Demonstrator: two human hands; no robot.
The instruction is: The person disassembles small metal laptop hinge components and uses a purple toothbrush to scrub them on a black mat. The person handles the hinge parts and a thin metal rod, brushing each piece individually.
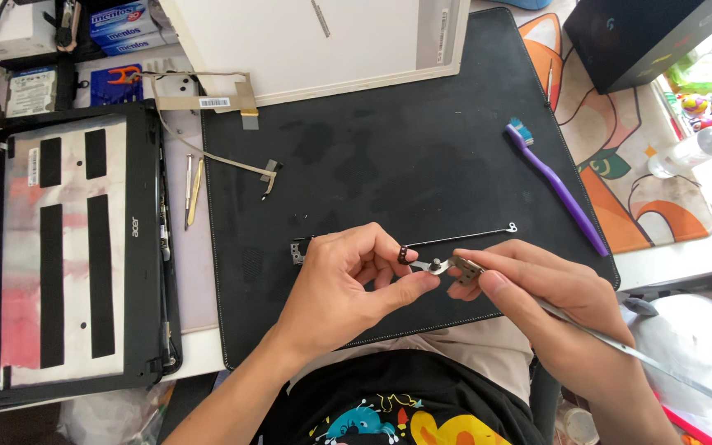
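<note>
Left hand [344, 280] fingers pinch small metal hinge [438, 265]. Right hand [550, 301] fingers grip hinge's long bracket [620, 346]. Both above black mat [372, 156].

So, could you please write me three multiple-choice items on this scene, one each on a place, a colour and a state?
1. Where does the toothbrush lie?
A. at the right edge of the black mat
B. on the laptop lid
C. in the person's lap

2. What colour is the toothbrush handle?
A. green
B. purple
C. red

3. How does the metal hinge stand?
A. lying alone on the mat
B. resting on the laptop lid
C. held between both hands

Answers:
1 A: it lies slanted along the mat's right border, partly over the fox-print pad.
2 B: the handle is purple, with a blue and white head.
3 C: the left hand and the right hand pinch it above the mat.
</note>
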